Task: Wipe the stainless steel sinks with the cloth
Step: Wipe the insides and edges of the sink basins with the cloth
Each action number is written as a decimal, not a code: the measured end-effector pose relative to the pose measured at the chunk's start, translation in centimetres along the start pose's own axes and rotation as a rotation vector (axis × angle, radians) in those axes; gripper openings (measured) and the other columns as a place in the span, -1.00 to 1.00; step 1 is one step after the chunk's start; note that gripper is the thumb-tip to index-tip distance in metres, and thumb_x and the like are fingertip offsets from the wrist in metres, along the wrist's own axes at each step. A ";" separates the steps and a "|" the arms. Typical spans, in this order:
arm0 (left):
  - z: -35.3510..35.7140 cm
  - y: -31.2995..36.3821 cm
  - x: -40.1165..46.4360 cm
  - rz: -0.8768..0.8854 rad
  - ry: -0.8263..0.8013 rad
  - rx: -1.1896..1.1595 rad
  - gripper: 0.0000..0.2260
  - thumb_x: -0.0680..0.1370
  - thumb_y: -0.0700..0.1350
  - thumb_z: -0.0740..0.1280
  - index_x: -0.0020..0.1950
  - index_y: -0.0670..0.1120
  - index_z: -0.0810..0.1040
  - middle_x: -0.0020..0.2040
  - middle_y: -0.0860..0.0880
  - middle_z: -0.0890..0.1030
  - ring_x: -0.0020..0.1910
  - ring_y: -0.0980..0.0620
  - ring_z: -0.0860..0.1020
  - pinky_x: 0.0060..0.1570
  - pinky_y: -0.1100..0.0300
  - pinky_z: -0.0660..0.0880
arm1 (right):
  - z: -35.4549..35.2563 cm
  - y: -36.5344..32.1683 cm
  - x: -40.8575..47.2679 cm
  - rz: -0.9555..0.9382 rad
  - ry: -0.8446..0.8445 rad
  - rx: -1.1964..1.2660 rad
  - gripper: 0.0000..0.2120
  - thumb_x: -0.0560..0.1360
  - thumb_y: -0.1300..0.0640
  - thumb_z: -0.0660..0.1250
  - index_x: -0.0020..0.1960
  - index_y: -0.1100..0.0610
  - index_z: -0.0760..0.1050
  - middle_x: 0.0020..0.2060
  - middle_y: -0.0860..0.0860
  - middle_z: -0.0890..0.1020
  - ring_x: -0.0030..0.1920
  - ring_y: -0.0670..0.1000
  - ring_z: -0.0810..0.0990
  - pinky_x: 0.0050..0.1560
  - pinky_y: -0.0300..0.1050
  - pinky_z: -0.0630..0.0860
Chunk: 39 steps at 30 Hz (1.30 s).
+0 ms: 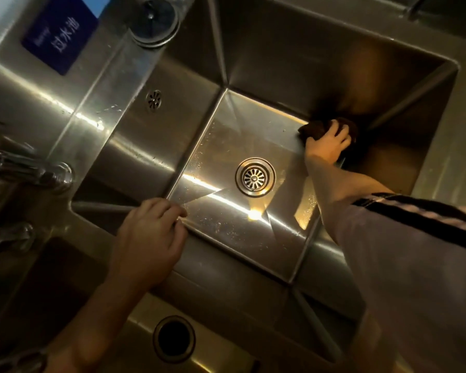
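Nearest, the left hand [148,238] is braced, fingers curled empty, on the sink rim [226,267]. Beyond it, the drain [255,177] is passed. Farthest, the right hand [327,144] is clamped on the dark cloth [316,129], pressed into the sink's [226,146] far floor corner. Wiping is judged under way; open floor toward the drain is offered next, with 2 walls closing beyond the fingers.

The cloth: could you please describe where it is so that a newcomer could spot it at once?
Start at the big square sink with the round drain in its floor. Follow the floor to its far right edge, where the right hand presses down. The cloth is the dark brown wad under those fingers, the only soft, unshiny thing there.
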<state>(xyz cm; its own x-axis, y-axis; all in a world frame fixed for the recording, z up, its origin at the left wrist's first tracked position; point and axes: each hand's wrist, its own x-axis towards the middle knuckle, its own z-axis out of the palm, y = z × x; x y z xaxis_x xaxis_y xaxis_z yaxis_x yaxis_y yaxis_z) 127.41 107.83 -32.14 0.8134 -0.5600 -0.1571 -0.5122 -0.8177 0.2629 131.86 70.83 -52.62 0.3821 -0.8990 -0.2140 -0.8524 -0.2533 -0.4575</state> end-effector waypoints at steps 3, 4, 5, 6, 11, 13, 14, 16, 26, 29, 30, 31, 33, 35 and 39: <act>-0.1 0.1 0.0 -0.008 -0.011 0.012 -0.67 0.51 -0.01 0.09 0.02 -0.09 0.60 -0.01 -0.02 0.58 0.05 0.00 0.49 -0.04 0.07 0.40 | 0.3 0.5 -0.7 -0.168 -0.071 -0.217 -0.37 0.46 -0.06 0.35 0.45 0.06 0.23 0.46 0.15 0.19 0.45 0.24 0.14 0.41 0.16 0.22; -0.1 0.2 0.0 -0.011 -0.013 0.015 -0.67 0.51 -0.01 0.09 0.02 -0.09 0.61 -0.01 -0.02 0.58 0.06 -0.01 0.49 -0.04 0.07 0.40 | 0.2 0.5 -0.9 -0.176 -0.044 -0.254 -0.38 0.46 -0.08 0.35 0.44 0.05 0.24 0.45 0.16 0.21 0.43 0.24 0.17 0.39 0.17 0.22; -0.2 0.2 0.1 -0.015 -0.014 0.018 -0.67 0.50 -0.01 0.09 0.02 -0.09 0.61 -0.01 -0.02 0.59 0.07 -0.01 0.50 -0.03 0.07 0.41 | 0.1 0.4 -1.0 -0.167 -0.010 -0.267 -0.40 0.46 -0.08 0.35 0.43 0.04 0.25 0.45 0.17 0.22 0.43 0.25 0.19 0.38 0.18 0.22; -0.2 0.2 0.1 -0.018 -0.013 0.018 -0.66 0.50 -0.01 0.09 0.02 -0.09 0.61 -0.01 -0.02 0.59 0.07 -0.01 0.50 -0.03 0.06 0.41 | 0.0 0.3 -1.1 -0.142 0.017 -0.249 -0.40 0.46 -0.07 0.35 0.43 0.02 0.25 0.45 0.18 0.21 0.43 0.25 0.18 0.38 0.19 0.19; -0.3 0.4 0.0 -0.031 0.006 0.025 -0.68 0.49 -0.02 0.10 0.00 -0.07 0.61 -0.04 0.00 0.59 0.06 -0.01 0.51 -0.05 0.07 0.40 | 0.3 -0.3 0.2 -0.091 -0.155 -0.286 -0.38 0.54 -0.13 0.25 0.52 -0.05 0.11 0.53 0.18 -0.03 0.49 0.34 -0.07 0.46 0.23 0.10; -0.3 0.4 0.0 -0.040 0.005 0.025 -0.70 0.49 -0.03 0.12 0.00 -0.07 0.60 -0.03 0.00 0.59 0.07 -0.01 0.49 -0.03 0.08 0.37 | 0.6 -0.4 1.0 -0.093 -0.219 -0.318 -0.38 0.55 -0.15 0.23 0.52 -0.05 0.09 0.53 0.18 -0.06 0.49 0.36 -0.09 0.44 0.21 0.11; -0.3 0.4 0.0 -0.037 0.003 0.025 -0.71 0.49 -0.03 0.12 0.01 -0.07 0.60 -0.03 0.00 0.59 0.08 0.00 0.49 -0.02 0.10 0.35 | 0.7 -0.3 1.3 -0.104 -0.223 -0.332 -0.39 0.55 -0.14 0.23 0.52 -0.04 0.10 0.53 0.18 -0.06 0.49 0.37 -0.08 0.44 0.20 0.12; -0.2 0.3 0.1 -0.030 0.006 0.027 -0.71 0.49 -0.04 0.13 0.02 -0.08 0.60 -0.02 -0.01 0.59 0.08 0.01 0.48 0.01 0.15 0.31 | 1.1 -0.1 1.1 -0.155 -0.232 -0.350 -0.40 0.56 -0.10 0.23 0.52 -0.02 0.10 0.53 0.18 -0.05 0.49 0.37 -0.09 0.44 0.20 0.15; -0.2 0.3 0.0 -0.049 0.048 0.054 -0.69 0.48 -0.03 0.12 0.03 -0.09 0.60 -0.01 -0.04 0.61 0.11 0.03 0.43 0.13 0.13 0.25 | 5.2 -3.4 -0.7 -0.639 -0.372 -0.373 -0.40 0.53 -0.07 0.29 0.50 -0.05 0.15 0.54 0.12 -0.02 0.51 0.31 -0.10 0.51 0.12 -0.02; -0.3 0.3 -0.1 -0.073 0.006 0.063 -0.68 0.49 -0.02 0.11 0.06 -0.06 0.60 0.03 -0.02 0.60 0.15 0.00 0.47 0.19 0.12 0.25 | 7.0 -6.8 -0.9 -0.787 -0.455 -0.393 -0.39 0.51 -0.06 0.32 0.49 -0.03 0.17 0.54 0.14 0.00 0.51 0.30 -0.09 0.53 0.10 -0.04; -0.3 0.2 0.0 -0.077 -0.007 0.060 -0.67 0.49 -0.02 0.11 0.07 -0.06 0.60 0.05 -0.01 0.60 0.16 0.00 0.47 0.20 0.12 0.25 | 7.6 -8.0 -0.9 -0.843 -0.497 -0.386 -0.38 0.49 -0.03 0.36 0.48 -0.03 0.20 0.54 0.13 0.01 0.51 0.29 -0.08 0.53 0.09 -0.02; -0.3 0.2 0.0 -0.080 -0.016 0.063 -0.67 0.50 -0.02 0.11 0.08 -0.06 0.60 0.06 -0.02 0.60 0.16 0.00 0.47 0.21 0.13 0.25 | 8.1 -9.1 -0.9 -0.905 -0.543 -0.377 -0.37 0.46 -0.01 0.39 0.46 -0.03 0.23 0.53 0.12 0.02 0.51 0.28 -0.08 0.52 0.08 -0.01; -0.3 0.2 0.0 -0.097 -0.025 0.087 -0.65 0.49 -0.01 0.11 0.09 -0.08 0.61 0.09 -0.03 0.59 0.18 -0.01 0.47 0.23 0.12 0.24 | 9.1 -11.2 -0.8 -1.032 -0.640 -0.369 -0.34 0.40 0.04 0.46 0.44 -0.03 0.27 0.53 0.10 0.05 0.52 0.26 -0.05 0.52 0.05 0.04; -0.2 0.3 0.0 -0.125 -0.039 0.106 -0.63 0.48 0.00 0.10 0.10 -0.08 0.60 0.12 -0.05 0.58 0.19 -0.03 0.47 0.25 0.09 0.23 | 10.0 -13.3 -1.1 -1.122 -0.733 -0.374 -0.31 0.35 0.06 0.50 0.41 -0.03 0.31 0.52 0.07 0.07 0.51 0.22 -0.02 0.49 0.02 0.09; -0.3 0.4 0.1 -0.150 -0.034 0.123 -0.61 0.47 0.00 0.08 0.10 -0.11 0.60 0.14 -0.08 0.57 0.20 -0.08 0.49 0.26 0.05 0.25 | 11.1 -15.4 -3.3 -1.284 -0.864 -0.394 -0.30 0.30 0.06 0.54 0.38 -0.03 0.36 0.50 0.08 0.13 0.50 0.20 0.05 0.46 0.03 0.14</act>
<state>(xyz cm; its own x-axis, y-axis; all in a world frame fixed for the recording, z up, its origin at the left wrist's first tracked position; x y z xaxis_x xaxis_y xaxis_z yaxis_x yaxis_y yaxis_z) 127.33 107.50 -31.75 0.8744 -0.4334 -0.2181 -0.4177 -0.9011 0.1163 147.70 81.65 -54.43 0.8478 0.4027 -0.3451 0.1974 -0.8435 -0.4995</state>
